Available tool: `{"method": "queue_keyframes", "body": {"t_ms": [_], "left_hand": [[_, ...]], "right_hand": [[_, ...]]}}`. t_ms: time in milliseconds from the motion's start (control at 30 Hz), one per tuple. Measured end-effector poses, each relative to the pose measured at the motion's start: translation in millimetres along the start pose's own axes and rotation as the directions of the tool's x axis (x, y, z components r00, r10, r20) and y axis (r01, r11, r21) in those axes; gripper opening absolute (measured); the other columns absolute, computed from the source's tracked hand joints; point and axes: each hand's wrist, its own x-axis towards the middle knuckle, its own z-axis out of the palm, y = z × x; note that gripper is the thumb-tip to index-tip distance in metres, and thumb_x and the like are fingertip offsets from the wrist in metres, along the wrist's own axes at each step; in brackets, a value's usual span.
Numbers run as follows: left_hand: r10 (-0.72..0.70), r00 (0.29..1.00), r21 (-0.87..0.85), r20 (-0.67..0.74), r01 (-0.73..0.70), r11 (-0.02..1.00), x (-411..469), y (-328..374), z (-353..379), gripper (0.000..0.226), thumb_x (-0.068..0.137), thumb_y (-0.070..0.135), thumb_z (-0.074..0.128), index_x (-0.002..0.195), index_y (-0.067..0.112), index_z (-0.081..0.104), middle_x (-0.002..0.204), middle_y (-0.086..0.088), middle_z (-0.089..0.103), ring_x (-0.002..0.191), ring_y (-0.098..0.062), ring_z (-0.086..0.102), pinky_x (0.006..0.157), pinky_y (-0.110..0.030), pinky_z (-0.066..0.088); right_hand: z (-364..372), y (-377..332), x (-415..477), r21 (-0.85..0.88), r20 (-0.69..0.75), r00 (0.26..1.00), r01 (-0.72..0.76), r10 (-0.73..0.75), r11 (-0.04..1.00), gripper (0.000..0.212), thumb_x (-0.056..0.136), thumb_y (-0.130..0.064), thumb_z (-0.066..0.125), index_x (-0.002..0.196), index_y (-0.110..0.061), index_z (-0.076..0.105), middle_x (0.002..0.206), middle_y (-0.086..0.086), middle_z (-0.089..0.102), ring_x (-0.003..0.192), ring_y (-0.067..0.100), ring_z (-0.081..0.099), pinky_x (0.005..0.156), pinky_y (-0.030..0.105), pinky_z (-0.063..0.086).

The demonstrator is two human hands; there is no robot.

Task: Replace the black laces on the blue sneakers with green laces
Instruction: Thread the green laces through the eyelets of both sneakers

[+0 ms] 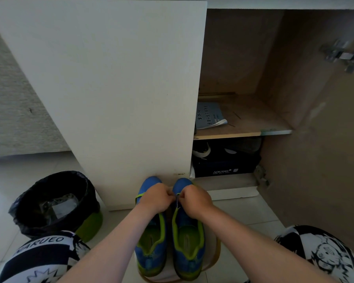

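Two blue sneakers with green lining stand side by side on a low round stool, toes toward the cabinet: the left sneaker (150, 240) and the right sneaker (189, 237). A green lace (139, 195) crosses the left sneaker near its toe. My left hand (156, 198) and my right hand (195, 199) are curled together over the front of the right sneaker, each pinching a thin lace end (178, 201) between them. The eyelets under my hands are hidden.
A white cabinet door (110, 88) stands open just behind the toes. The cabinet shelf (243, 132) holds a booklet (209, 115); below it sits a dark shoebox (225, 166). A bin with a black bag (55, 203) stands at left. My patterned knees frame both sides.
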Motion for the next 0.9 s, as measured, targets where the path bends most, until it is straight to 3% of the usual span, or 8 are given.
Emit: {"method": "queue_keyframes", "body": {"t_ms": [133,300,367,433,500,700,800,900], "left_hand": [[-0.008,1.000,0.011,-0.029,0.008,1.000,2.5,1.0,-1.1,0.033,0.091,0.029,0.059,0.064,0.011,0.061,0.057,0.000,0.052,0.055,-0.013,0.049,0.054,-0.030,0.039],[0.025,0.999,0.254,0.023,-0.030,0.967,2.7,7.9,-4.6,0.026,0.098,0.015,0.046,0.081,0.007,0.063,0.077,-0.006,0.059,0.079,-0.022,0.061,0.060,-0.032,0.043],[0.030,0.999,0.299,-0.019,-0.023,0.954,2.4,14.0,-13.0,0.018,0.096,0.009,0.046,0.093,0.005,0.063,0.097,-0.013,0.067,0.094,-0.028,0.065,0.067,-0.034,0.047],[0.088,0.990,0.306,-0.113,-0.049,0.951,2.3,19.9,-24.3,0.017,0.096,0.013,0.046,0.105,0.007,0.060,0.111,-0.015,0.065,0.104,-0.033,0.063,0.078,-0.036,0.048],[0.127,0.975,0.213,-0.180,-0.088,0.973,1.5,23.7,-36.1,0.015,0.097,0.019,0.045,0.103,0.013,0.058,0.109,-0.014,0.066,0.101,-0.033,0.061,0.080,-0.036,0.047],[0.067,0.963,-0.191,-0.260,-0.120,0.974,2.3,22.6,-48.8,0.017,0.098,0.024,0.045,0.084,0.022,0.054,0.087,-0.003,0.070,0.071,-0.027,0.065,0.065,-0.040,0.057],[-0.088,0.989,-0.423,-0.116,0.031,0.906,0.8,22.5,-46.6,0.019,0.100,0.020,0.039,0.105,0.017,0.056,0.088,-0.006,0.069,0.066,-0.031,0.067,0.051,-0.036,0.056],[-0.082,0.993,-0.369,0.079,0.105,0.923,-7.2,30.2,-44.6,0.021,0.097,0.014,0.043,0.109,0.010,0.060,0.087,-0.013,0.067,0.062,-0.025,0.064,0.050,-0.032,0.055]], "right_hand": [[-12.2,0.2,0.6,0.016,0.044,0.996,0.072,-0.072,0.997,0.038,0.088,-0.005,0.055,0.055,-0.018,0.043,0.058,0.001,0.040,0.063,0.022,0.046,0.045,0.028,0.024],[-22.6,2.3,5.4,0.006,0.049,0.992,0.113,-0.114,0.994,0.043,0.086,-0.009,0.056,0.048,-0.018,0.039,0.054,0.001,0.039,0.055,0.019,0.041,0.044,0.028,0.025],[-24.4,5.0,8.9,0.064,0.025,0.993,0.113,-0.115,0.991,0.034,0.084,-0.009,0.055,0.052,-0.013,0.044,0.057,0.004,0.045,0.061,0.022,0.050,0.047,0.029,0.032],[-26.7,5.5,11.8,0.141,0.014,0.989,0.141,-0.144,0.980,0.020,0.088,-0.018,0.056,0.072,-0.012,0.065,0.076,0.004,0.064,0.078,0.021,0.062,0.060,0.029,0.046],[-28.8,3.0,12.8,0.215,0.022,0.984,0.167,-0.176,0.962,0.012,0.091,-0.026,0.062,0.089,-0.020,0.072,0.086,-0.004,0.067,0.086,0.014,0.061,0.066,0.026,0.044],[-45.2,-5.4,23.9,0.308,-0.009,0.981,0.186,-0.192,0.933,0.038,0.091,-0.021,0.069,0.057,-0.017,0.052,0.057,-0.003,0.049,0.058,0.011,0.043,0.058,0.029,0.032],[-58.3,-12.6,27.7,0.435,-0.078,0.978,0.208,-0.193,0.876,0.038,0.091,-0.019,0.069,0.057,-0.009,0.057,0.054,0.000,0.046,0.052,0.011,0.039,0.057,0.029,0.030],[-70.9,-22.4,27.7,0.598,-0.174,0.966,0.256,-0.189,0.760,0.029,0.093,-0.017,0.068,0.065,-0.016,0.066,0.062,0.001,0.057,0.057,0.011,0.048,0.060,0.027,0.042]]}}
